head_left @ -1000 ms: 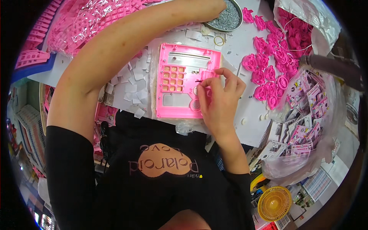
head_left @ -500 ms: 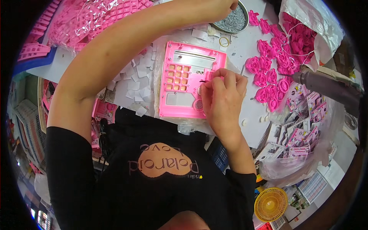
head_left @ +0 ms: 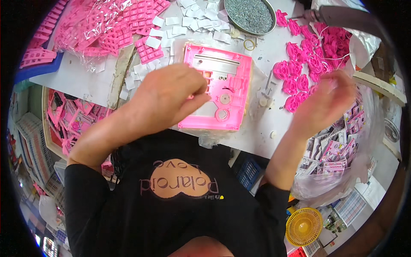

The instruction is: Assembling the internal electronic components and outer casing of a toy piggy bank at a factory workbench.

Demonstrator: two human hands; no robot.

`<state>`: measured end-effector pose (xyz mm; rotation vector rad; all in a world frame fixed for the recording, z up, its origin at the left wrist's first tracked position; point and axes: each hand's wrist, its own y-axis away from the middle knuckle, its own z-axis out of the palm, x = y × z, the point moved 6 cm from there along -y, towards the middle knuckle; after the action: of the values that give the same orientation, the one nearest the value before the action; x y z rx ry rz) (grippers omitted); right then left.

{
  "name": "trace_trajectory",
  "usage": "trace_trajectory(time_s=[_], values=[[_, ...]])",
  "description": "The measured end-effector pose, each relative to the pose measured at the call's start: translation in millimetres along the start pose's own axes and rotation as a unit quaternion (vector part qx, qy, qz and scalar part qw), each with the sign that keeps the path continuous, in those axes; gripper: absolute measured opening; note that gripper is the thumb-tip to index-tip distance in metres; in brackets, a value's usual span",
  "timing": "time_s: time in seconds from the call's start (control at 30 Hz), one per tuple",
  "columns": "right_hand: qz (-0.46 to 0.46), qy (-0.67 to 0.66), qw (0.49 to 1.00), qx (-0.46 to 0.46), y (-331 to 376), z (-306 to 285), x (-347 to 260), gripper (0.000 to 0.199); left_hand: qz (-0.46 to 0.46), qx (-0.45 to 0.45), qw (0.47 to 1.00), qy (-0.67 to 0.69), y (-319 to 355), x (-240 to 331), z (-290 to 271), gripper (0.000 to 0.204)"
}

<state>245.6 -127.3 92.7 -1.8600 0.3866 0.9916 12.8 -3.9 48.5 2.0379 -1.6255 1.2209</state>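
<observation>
A pink plastic casing (head_left: pixel 246 85) lies on the table in front of me, its inside showing small posts, square openings, a silver strip and round recesses. Over its left part is my left hand (head_left: pixel 169 94), fingers curled in toward the thumb. Whatever it may hold is hidden. My right hand (head_left: pixel 323 103) is off the casing, at the right, above the nearer end of the pink ring-shaped parts (head_left: pixel 295 68); motion smears its fingers. Beyond the casing stands a round metal bowl of small screws (head_left: pixel 250 16).
A dark powered screwdriver (head_left: pixel 342 17) hangs at the far right. White paper pieces (head_left: pixel 199 19) are scattered beyond the casing. Pink keypad pieces (head_left: pixel 141 17) lie at the far left, partly bagged. A clear bag of printed pink pieces (head_left: pixel 336 152) and a yellow basket (head_left: pixel 304 227) are at right.
My left hand has come back from the screw bowl to the casing. My right hand has left the casing and moved right. The screwdriver has shifted up and away.
</observation>
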Motion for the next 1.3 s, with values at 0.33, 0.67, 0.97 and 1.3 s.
trace_trajectory(time_s=[0.33, 0.67, 0.97, 1.3], values=[[0.065, -0.268, 0.917, -0.288, -107, 46, -24, 0.042, 0.047, 0.027, 0.997, 0.06, 3, 15, 30, 0.018], [0.121, -0.469, 0.833, -0.269, 36, 40, -74, 0.032, 0.071, 0.033, 0.993, 0.086, 3, 15, 38, 0.025], [0.117, -0.427, 0.865, -0.234, 45, 46, -76, 0.031, 0.09, 0.08, 0.991, 0.064, 1, 19, 38, 0.025], [0.107, -0.44, 0.859, -0.24, 44, 41, -74, 0.031, 0.093, 0.07, 0.993, 0.036, 3, 15, 43, 0.024]])
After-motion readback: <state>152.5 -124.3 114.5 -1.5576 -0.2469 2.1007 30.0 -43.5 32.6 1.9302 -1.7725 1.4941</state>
